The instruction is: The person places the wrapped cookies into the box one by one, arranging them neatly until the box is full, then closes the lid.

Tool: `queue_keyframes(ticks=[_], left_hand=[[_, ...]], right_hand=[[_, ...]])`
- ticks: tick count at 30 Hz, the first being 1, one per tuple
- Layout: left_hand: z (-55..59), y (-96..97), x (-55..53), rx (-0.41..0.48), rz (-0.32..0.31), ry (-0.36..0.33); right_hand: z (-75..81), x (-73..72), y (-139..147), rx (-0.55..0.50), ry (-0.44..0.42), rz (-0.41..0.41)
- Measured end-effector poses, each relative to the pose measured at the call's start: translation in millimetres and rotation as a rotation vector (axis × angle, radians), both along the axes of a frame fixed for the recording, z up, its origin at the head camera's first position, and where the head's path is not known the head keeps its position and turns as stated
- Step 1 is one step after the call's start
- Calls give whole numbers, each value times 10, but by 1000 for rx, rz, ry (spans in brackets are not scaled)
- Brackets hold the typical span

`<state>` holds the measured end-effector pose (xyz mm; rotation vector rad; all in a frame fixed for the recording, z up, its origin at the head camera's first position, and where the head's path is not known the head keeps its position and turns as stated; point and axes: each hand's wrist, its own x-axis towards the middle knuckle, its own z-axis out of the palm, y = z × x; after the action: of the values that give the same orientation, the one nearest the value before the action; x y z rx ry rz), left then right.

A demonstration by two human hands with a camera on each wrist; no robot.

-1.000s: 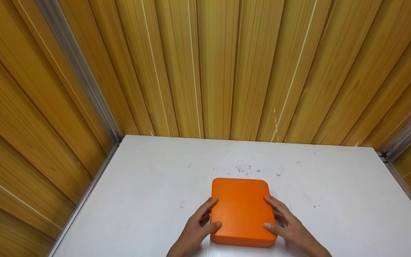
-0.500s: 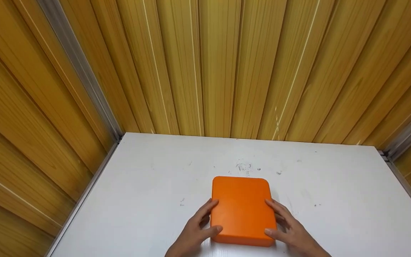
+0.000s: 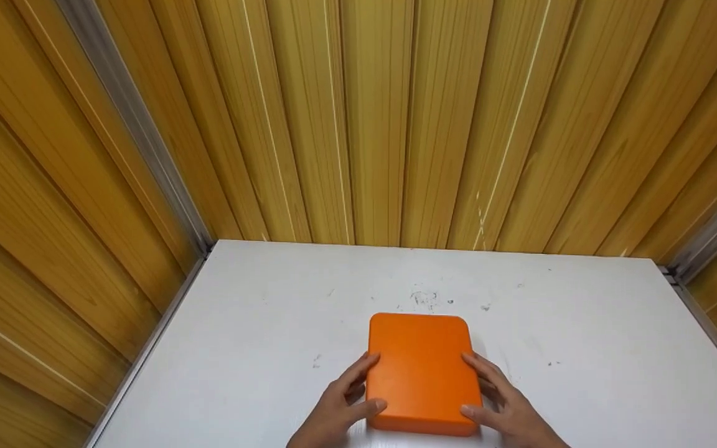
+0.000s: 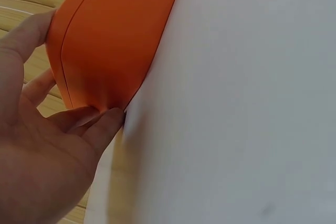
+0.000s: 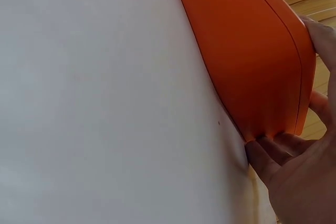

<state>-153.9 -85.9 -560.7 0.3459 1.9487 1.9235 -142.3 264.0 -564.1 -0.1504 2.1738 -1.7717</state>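
Observation:
An orange box [image 3: 424, 367] with rounded corners lies flat on the white table, near its front. A thin seam runs round its side close to the top, seen in both wrist views. My left hand [image 3: 338, 401] grips the box's left side, thumb on the top near the front corner and fingers along the side wall. On the opposite side my right hand [image 3: 508, 401] holds it in the same way. In the left wrist view, fingertips [image 4: 107, 121] press low on the orange wall near the tabletop. Lower fingertips [image 5: 257, 153] touch the wall likewise in the right wrist view.
The white tabletop [image 3: 259, 348] bears a few dark scuff marks [image 3: 424, 300] behind the box. Wood-patterned panels [image 3: 371, 124] rise at the back and both sides. Grey metal posts [image 3: 140, 118] stand at the corners.
Both hands have slid slightly along the box's sides toward its front edge. The box keeps its place on the table; the head view shifts a little.

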Motion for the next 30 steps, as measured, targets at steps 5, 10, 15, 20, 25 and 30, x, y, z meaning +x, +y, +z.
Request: queue_keyframes(ticks=[5,10,15,20,25,30], left_hand=[[-21,-37,-5,9,-10,-27],[-39,-80,-25,12,-12,0],[-45,-66,-50,25,-14,-14],[-45,-84,-49,17,18,-20],[-46,-76,-34,-22,59,-5],[27,-41,-42,-149,75,70]], right_hand=[[-26,-14,-22,0,-14,-1],[-68,-40,-50,-7,48,17],[-67,-41,-53,-4,48,-10],[-76,-49,-119,-12,16,-33],[-75,-13,-184,-26,2,-68],[9,17,-197,6,43,-77]])
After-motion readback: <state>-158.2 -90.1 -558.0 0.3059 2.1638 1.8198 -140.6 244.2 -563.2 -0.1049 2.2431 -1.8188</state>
